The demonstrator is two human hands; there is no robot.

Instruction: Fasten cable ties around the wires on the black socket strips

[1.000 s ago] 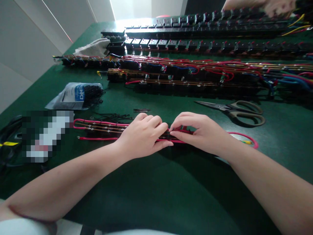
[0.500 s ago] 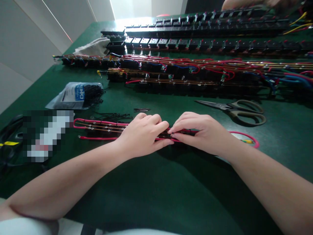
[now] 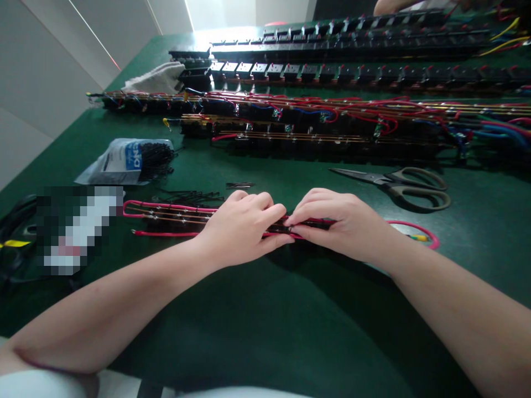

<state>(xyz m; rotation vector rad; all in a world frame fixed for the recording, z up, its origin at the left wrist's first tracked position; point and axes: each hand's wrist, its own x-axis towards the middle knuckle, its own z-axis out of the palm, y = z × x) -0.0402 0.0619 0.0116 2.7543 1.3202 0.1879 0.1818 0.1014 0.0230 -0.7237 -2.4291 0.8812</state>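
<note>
Wired strip [image 3: 179,216] lay beneath both hands, long axis left-to-right across table [image 3: 265,326]. Left hand [image 3: 238,228] clasped its middle, thumb nearside. Right hand [image 3: 342,222], equally near, had fingertips drawn narrow just rightward (anything between them: couldn't tell).

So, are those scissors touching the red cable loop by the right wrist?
Apart: the head view shows a narrow stretch of green tabletop between the scissors and the red cable loop.
</note>
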